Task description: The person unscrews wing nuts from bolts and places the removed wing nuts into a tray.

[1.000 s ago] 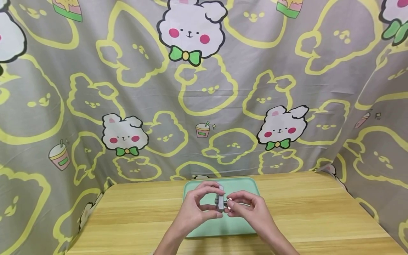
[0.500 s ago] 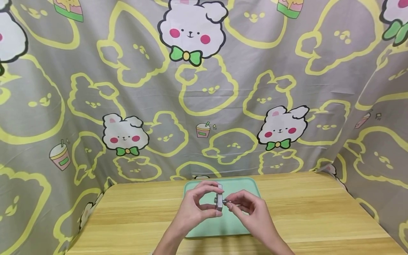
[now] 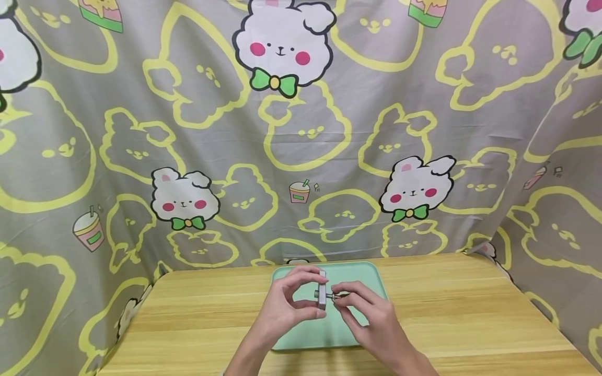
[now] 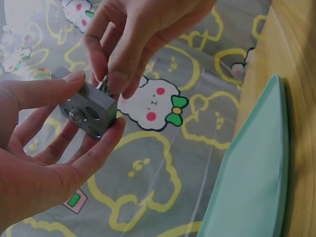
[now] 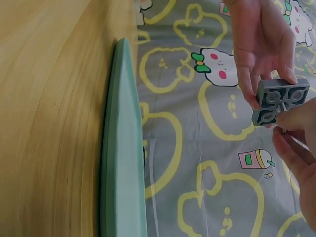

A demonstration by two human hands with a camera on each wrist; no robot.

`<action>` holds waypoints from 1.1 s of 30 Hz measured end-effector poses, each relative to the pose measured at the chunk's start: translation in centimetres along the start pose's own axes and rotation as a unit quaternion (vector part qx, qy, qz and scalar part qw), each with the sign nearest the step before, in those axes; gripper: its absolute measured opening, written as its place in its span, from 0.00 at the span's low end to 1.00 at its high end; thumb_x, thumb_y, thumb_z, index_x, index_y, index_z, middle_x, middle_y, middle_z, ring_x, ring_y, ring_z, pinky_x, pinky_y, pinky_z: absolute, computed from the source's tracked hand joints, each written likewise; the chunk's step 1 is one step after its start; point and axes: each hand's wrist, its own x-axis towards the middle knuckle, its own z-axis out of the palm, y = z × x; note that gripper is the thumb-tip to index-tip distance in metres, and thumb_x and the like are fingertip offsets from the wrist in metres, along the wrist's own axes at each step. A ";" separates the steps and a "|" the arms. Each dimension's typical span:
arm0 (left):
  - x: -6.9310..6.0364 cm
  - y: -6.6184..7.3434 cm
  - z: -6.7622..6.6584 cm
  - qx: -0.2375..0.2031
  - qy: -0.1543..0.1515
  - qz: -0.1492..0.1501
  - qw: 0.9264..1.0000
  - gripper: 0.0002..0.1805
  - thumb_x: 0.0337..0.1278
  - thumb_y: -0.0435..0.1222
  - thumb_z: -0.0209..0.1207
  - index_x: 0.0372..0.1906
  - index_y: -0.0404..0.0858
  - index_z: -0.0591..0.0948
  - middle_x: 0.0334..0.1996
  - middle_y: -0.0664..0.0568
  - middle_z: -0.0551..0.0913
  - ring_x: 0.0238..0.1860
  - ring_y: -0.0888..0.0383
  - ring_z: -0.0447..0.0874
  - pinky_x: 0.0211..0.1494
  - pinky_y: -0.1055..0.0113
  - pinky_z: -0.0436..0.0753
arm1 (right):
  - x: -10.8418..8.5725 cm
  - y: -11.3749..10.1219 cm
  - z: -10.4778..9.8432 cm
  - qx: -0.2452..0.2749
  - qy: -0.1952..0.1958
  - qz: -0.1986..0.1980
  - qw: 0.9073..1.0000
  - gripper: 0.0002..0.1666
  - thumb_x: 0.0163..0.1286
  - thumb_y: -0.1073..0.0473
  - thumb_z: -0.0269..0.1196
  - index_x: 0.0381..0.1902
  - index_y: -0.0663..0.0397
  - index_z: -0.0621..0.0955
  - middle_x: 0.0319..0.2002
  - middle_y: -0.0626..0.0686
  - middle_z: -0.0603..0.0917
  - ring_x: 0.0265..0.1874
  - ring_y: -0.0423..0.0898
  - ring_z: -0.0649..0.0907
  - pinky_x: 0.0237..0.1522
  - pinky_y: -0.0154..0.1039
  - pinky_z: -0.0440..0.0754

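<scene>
Above the tray, my left hand (image 3: 282, 305) grips a small grey block (image 3: 322, 290) by its top and bottom edges, thumb below and fingers above. The block stands on edge, with round holes showing in the left wrist view. A metal bolt (image 4: 77, 115) passes through it, its round head in one hole. On the opposite face, seen in the right wrist view, the block (image 5: 281, 96) has recessed rings. The bolt's thin shank sticks out there towards my right hand (image 3: 373, 316). Thumb and fingers of that hand pinch the shank's end; whether a nut sits there is hidden.
A light green tray (image 3: 301, 342) with a raised rim lies on the wooden table (image 3: 202, 313) beneath both hands. Grey patterned cloth (image 3: 338, 209) hangs behind the table and along both sides.
The fingers of my right hand have shifted their pinch at the bolt's end, and its thumb now sits lower. My left hand and the block have drifted slightly left.
</scene>
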 end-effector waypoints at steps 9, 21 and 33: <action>0.0 0.0 -0.1 0.007 0.004 -0.006 1.000 0.28 0.45 0.20 0.74 0.56 0.23 0.80 0.64 0.37 0.72 0.65 0.49 0.72 0.54 0.49 0.89 | 0.0 0.2 0.1 -0.041 -0.019 -0.040 0.998 0.10 0.79 0.59 0.59 0.37 0.55 0.84 0.50 0.54 0.84 0.42 0.49 0.88 0.49 0.28 0.86; 0.1 0.1 -0.1 0.016 0.009 -0.008 1.000 0.27 0.45 0.20 0.74 0.55 0.30 0.83 0.63 0.39 0.73 0.63 0.47 0.74 0.53 0.50 0.89 | 0.3 -0.8 -0.7 0.162 -0.009 0.227 0.960 0.17 0.64 0.73 0.71 0.47 0.56 0.80 0.53 0.55 0.82 0.51 0.51 0.85 0.50 0.38 0.89; 0.1 -0.1 0.5 0.038 0.011 0.007 0.999 0.27 0.42 0.17 0.73 0.53 0.31 0.84 0.61 0.39 0.74 0.60 0.47 0.75 0.50 0.50 0.91 | 0.8 -0.7 -1.3 0.300 -0.019 0.518 0.801 0.22 0.73 0.58 0.67 0.56 0.71 0.80 0.46 0.65 0.86 0.41 0.54 0.90 0.45 0.47 0.91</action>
